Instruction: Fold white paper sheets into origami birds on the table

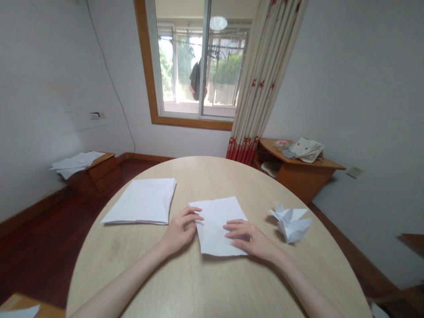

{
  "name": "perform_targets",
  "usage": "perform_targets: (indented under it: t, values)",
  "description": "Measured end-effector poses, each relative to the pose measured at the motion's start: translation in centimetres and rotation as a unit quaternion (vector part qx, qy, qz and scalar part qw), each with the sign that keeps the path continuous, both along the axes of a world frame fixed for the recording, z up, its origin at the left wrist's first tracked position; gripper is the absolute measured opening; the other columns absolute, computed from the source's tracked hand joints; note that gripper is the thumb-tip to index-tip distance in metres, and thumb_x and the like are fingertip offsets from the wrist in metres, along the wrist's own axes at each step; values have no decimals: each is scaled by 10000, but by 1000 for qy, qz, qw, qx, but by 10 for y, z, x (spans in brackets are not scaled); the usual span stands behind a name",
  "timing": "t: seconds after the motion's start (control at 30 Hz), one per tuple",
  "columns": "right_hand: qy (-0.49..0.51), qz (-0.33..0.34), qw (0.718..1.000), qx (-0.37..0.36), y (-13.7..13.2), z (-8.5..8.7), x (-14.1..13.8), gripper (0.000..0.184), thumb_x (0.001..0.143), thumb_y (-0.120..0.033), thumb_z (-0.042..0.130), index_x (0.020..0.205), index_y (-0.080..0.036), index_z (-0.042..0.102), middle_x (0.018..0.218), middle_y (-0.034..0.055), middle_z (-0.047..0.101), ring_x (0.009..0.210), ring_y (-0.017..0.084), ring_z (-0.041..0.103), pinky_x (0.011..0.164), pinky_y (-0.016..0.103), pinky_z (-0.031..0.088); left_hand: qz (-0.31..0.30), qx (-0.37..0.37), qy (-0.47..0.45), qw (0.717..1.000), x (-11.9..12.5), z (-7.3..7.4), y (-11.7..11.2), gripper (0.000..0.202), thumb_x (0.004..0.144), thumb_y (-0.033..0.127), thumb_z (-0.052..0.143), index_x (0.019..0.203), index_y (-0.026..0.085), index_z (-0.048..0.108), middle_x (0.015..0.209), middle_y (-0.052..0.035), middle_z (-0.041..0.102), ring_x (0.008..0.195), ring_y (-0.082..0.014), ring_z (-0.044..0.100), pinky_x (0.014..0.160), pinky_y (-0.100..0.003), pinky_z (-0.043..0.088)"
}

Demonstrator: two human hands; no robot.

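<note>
A single white sheet of paper (pixel 217 216) lies on the round wooden table (pixel 212 282) in front of me, with a fold line across its middle. My left hand (pixel 180 227) rests at the sheet's left edge, its fingers curled with the fingertips touching the paper. My right hand (pixel 248 236) lies flat on the lower right part of the sheet, fingers stretched out and pressing it down. Neither hand lifts the paper.
A stack of white paper (pixel 142 201) lies to the left on the table. Folded paper figures (pixel 291 223) sit to the right. Beyond the table are a low wooden cabinet (pixel 97 172), a corner desk (pixel 298 170), a curtain (pixel 261 88) and a window (pixel 198 62).
</note>
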State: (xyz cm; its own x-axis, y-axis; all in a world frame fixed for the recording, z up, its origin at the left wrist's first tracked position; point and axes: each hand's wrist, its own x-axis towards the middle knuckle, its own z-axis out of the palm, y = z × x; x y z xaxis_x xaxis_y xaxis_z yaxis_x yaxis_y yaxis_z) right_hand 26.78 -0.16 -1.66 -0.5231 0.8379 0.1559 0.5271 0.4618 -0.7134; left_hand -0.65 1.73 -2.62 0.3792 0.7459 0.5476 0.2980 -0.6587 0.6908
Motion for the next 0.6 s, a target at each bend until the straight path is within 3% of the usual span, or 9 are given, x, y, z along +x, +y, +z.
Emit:
perform_targets:
  t: [0.2, 0.47, 0.6]
  values:
    - [-51, 8, 999, -17, 2, -4, 1, 364, 807, -521, 639, 1034, -251, 732, 1292, 108, 594, 1298, 303, 439, 1104, 562, 245, 6, -28, 28, 999, -2, -2, 1, 384, 753, 20, 407, 921, 204, 699, 1151, -58, 639, 1108, -209, 582, 989, -399, 443]
    - [-102, 28, 994, -12, 1, -9, -2, 368, 846, -467, 618, 1178, -312, 643, 1424, 65, 455, 1374, 282, 323, 1126, 574, 159, 11, 36, 172, 984, 5, -7, -6, 239, 842, 112, 513, 934, 217, 706, 1049, -47, 701, 993, -215, 635, 915, -385, 477]
    - [-125, 35, 992, 6, 1, -12, -5, 379, 875, -456, 584, 1234, -333, 593, 1457, 57, 408, 1390, 274, 291, 1127, 573, 147, -19, 19, 230, 973, 8, -13, -11, 260, 856, 207, 589, 1106, 203, 658, 1222, -82, 637, 1120, -239, 592, 973, -399, 451]
